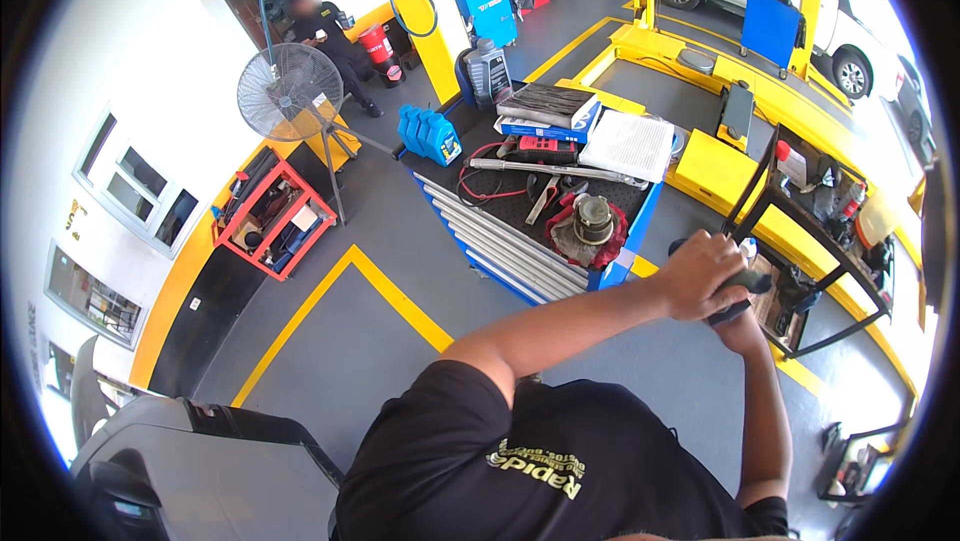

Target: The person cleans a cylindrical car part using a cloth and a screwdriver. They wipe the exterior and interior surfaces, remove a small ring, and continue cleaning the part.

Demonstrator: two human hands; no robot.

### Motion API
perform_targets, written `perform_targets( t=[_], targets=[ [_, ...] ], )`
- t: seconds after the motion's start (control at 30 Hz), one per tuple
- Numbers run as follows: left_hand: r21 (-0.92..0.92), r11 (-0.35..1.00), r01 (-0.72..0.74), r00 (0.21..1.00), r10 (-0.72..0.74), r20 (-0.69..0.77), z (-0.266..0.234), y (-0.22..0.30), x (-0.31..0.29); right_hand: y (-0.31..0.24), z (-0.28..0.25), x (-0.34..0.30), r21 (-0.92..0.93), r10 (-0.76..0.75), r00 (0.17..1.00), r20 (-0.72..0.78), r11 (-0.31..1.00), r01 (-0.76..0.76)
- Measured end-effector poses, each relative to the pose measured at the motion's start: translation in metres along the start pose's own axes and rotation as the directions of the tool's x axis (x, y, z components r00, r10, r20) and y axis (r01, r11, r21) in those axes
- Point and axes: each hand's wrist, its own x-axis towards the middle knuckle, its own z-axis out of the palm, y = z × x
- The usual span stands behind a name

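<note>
My left hand reaches across to the right, fingers curled around a dark cloth-like piece, perhaps a glove. Just below it is my right hand; the dark piece and my left hand hide its fingers. Both hands are together in the air, right of a blue tool cabinet. On the cabinet's near right corner, a round metal part sits on a red cloth. A long silver bar-shaped tool, a red cable and a white-and-red hand tool lie behind it.
Papers, a blue box, a grey bottle and blue bottles crowd the cabinet top. Close on my right stands a black-framed cart with bottles. A yellow lift, fan, red trolley, grey car and another person surround me.
</note>
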Motion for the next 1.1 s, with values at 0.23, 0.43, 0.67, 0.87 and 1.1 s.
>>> perform_targets(
  t=[0.23,0.43,0.67,0.87,1.1],
  targets=[
    [-0.527,0.847,-0.077,0.815,-0.251,-0.522,0.002,0.061,0.032,-0.055,0.037,0.034,0.589,-0.101,0.77,-0.63,0.584,0.559],
    [-0.05,0.985,0.164,0.857,-0.167,-0.488,-0.03,0.03,0.04,-0.075,0.026,0.061,0.713,-0.006,0.826,-0.563,0.502,0.489],
    [0.067,0.996,0.055,0.995,-0.049,-0.087,-0.041,0.064,0.026,-0.117,0.06,0.064,0.774,-0.038,0.786,-0.617,0.153,0.614],
    [-0.305,0.941,0.146,0.9,0.002,0.437,-0.053,0.037,-0.029,-0.097,0.022,0.065,0.814,0.323,0.768,-0.553,0.408,0.414],
    [0.073,0.824,-0.561,0.821,0.566,-0.08,-0.094,-0.034,-0.032,-0.092,0.115,0.039,0.859,0.143,0.96,-0.239,0.493,0.141]
  ],
)
